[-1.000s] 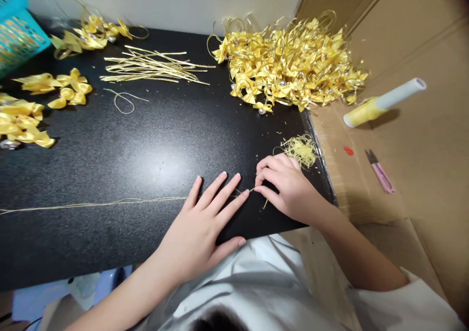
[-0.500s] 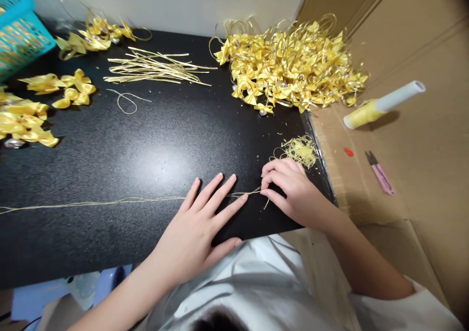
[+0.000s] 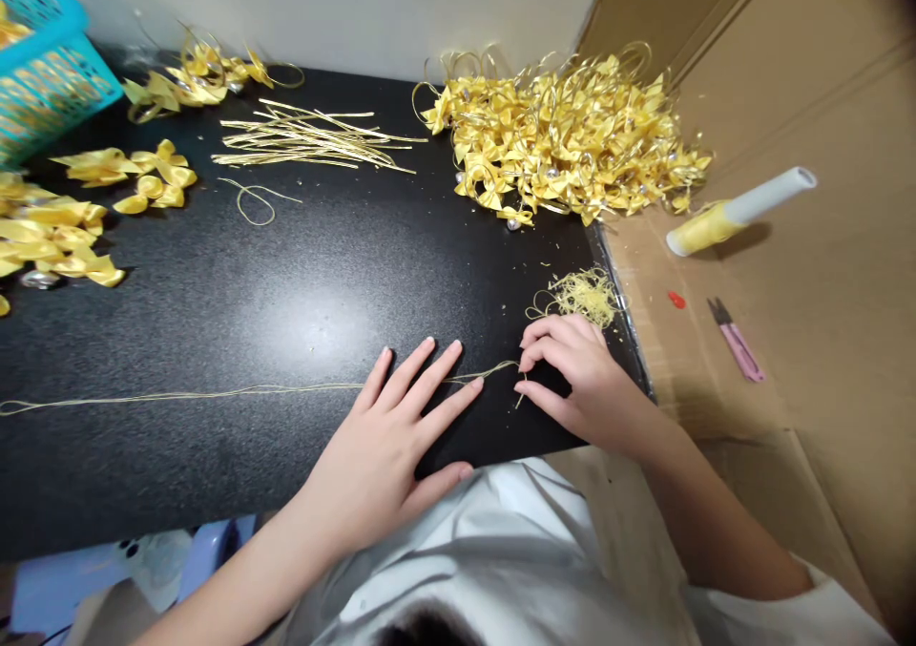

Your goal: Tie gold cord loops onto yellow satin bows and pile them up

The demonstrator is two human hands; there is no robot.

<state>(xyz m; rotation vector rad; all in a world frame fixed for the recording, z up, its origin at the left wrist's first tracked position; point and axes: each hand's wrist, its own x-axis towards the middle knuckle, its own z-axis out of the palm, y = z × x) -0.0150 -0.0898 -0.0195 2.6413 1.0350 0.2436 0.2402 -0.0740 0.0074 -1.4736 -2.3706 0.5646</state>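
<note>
A long thin yellow cord (image 3: pixel 215 394) stretches across the black table (image 3: pixel 178 341), with a small loop at its far left end. My left hand (image 3: pixel 401 436) lies on it, fingers spread, pressing the cord flat. At the cord's right end is my right hand (image 3: pixel 572 379), its thumb and index fingertip close to each other with the cord's short end between them. Just beyond the right hand sits a tangled pile of yellow thread (image 3: pixel 588 293).
Yellow ribbon bows (image 3: pixel 558 140) are heaped at the back right, others at the left. Gold ties (image 3: pixel 307 138) and a loose thread (image 3: pixel 256 209) lie behind. A teal basket (image 3: pixel 68 93) stands back left; pink snips (image 3: pixel 739 345) and a white tube (image 3: pixel 769 196) are at right.
My right hand has shifted slightly right, and its thumb and index finger are a little further apart. My left hand stays spread on the cord. The view has shifted slightly.
</note>
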